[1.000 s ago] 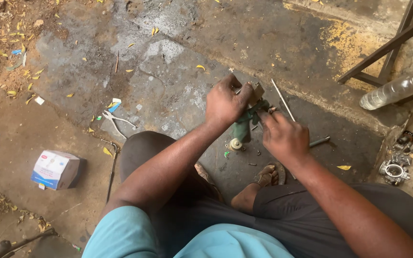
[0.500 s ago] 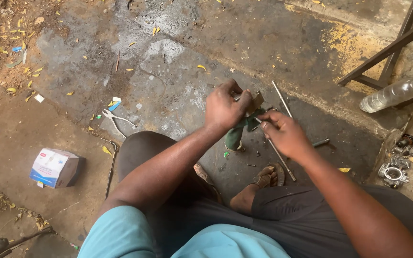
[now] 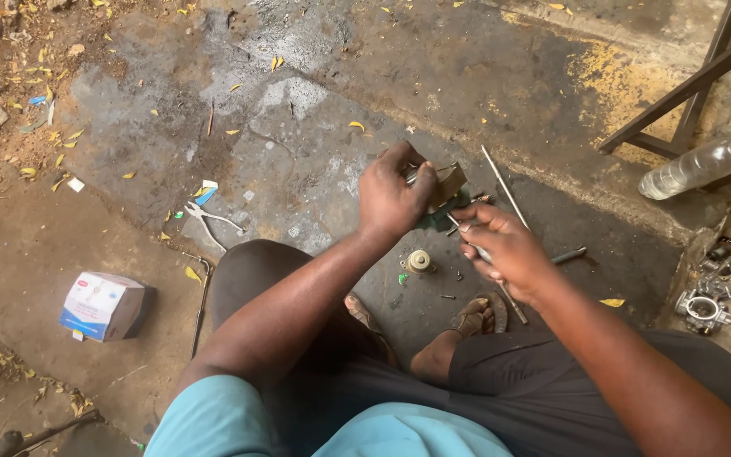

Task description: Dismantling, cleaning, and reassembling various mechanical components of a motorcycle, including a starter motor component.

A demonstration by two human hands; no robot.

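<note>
I sit on stained concrete ground with my knees apart. My left hand [image 3: 392, 196] grips a small dull metal part [image 3: 444, 182] with a green piece under it, held above the ground. My right hand [image 3: 501, 244] is closed around a thin metal tool [image 3: 477, 250] whose tip points at that part. Below my hands a small round cream-coloured piece [image 3: 418, 261] and a few tiny screws lie on the ground. A long thin metal rod [image 3: 501, 184] lies just beyond my right hand.
Pliers [image 3: 211, 219] lie left of my knee, a small white and blue box [image 3: 100, 305] further left. A clear plastic bottle [image 3: 697, 167] lies at the right by a dark metal frame [image 3: 689, 89]. A carburettor-like metal part [image 3: 702, 309] sits at the right edge.
My hands have stayed together over the same spot. The left hand has turned the metal part, and the cream round piece now lies in the open below the hands.
</note>
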